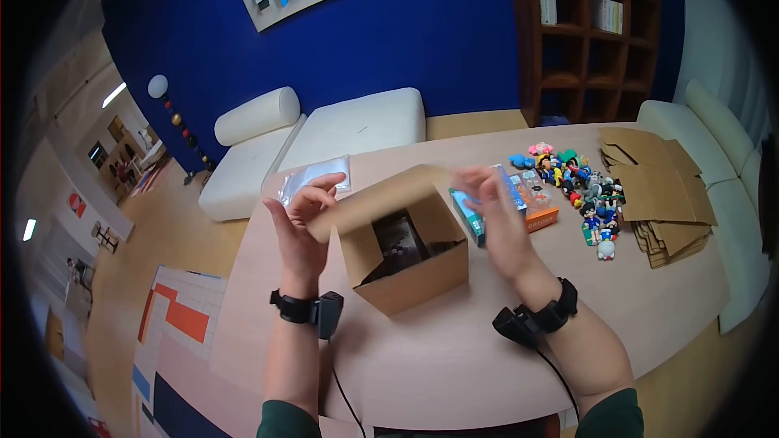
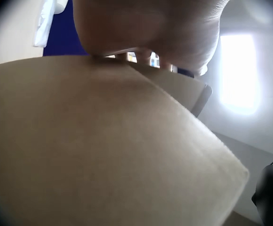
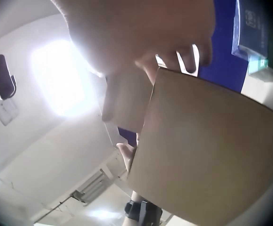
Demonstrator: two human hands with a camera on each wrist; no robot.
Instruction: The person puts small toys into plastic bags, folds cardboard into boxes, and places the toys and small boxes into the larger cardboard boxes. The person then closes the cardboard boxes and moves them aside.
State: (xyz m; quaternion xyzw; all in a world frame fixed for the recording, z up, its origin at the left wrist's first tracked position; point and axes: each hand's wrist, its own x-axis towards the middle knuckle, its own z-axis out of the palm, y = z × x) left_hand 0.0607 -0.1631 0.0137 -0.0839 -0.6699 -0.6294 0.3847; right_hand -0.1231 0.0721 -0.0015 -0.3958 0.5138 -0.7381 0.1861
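Across the lower room stands one pale table (image 1: 406, 381), its near edge partly cut off. Behind it is one brown bookcase (image 1: 574, 40), its top out of frame, with books in some compartments.

One open cardboard box (image 1: 422, 285) sits on the table between my two hands, mouth up and toward me. One flap (image 1: 381, 199) is raised across its far side, blurred. Inside I count one dark, glossy item (image 1: 399, 242); its lower part is hidden by the wall and I cannot identify it.

To the right lies one stack of flattened cardboard (image 1: 661, 186); overlap prevents a sheet count.

My left hand (image 1: 304, 231) is at the flap's left end, partly open, fingers loosely bent and thumb apart. My right hand (image 1: 505, 227) is at the right end, open and blurred, fingers extended. I cannot tell whether either touches the flap; neither shows a grip. Each wrist carries one black camera.

Just beyond my right hand I make out three packs by colour, teal (image 1: 471, 217), blue and orange (image 1: 542, 217), partly hidden. Clear plastic (image 1: 316, 177) lies behind my left hand, number of pieces unclear.

Between packs and stack, small figures (image 1: 578, 186) lie heaped, well over a dozen, overlapping too closely for an exact count.
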